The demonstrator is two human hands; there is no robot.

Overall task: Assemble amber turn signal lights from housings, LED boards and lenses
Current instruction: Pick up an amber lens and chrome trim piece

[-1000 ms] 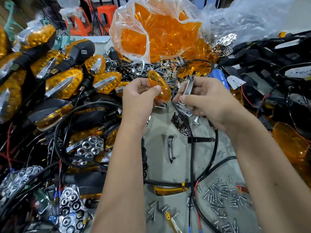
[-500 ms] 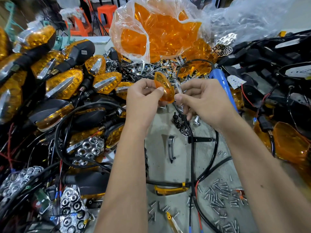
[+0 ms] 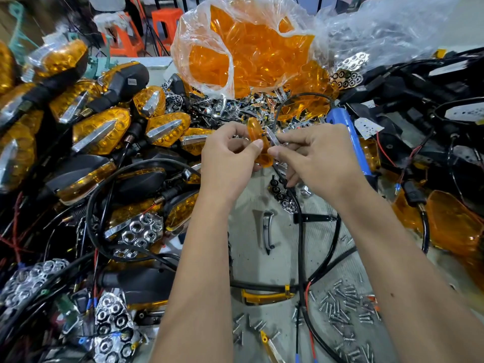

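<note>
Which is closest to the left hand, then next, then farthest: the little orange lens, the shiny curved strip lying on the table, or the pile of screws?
From the left hand:
1. Orange lens, pinched in its fingers.
2. Curved chrome strip, on the table just below the hands.
3. Pile of screws, lower right, beside the right forearm.

1. The lens (image 3: pixel 258 142) was glossy, translucent amber plastic.
2. The trim (image 3: pixel 273 138) looked like shiny chromed metal or plastic.
3. The bag (image 3: pixel 204 48) was thin, crinkled clear film.
4. The screws (image 3: pixel 345 299) were bright metal.
5. The housings (image 3: pixel 136 77) were matt black plastic.
</note>
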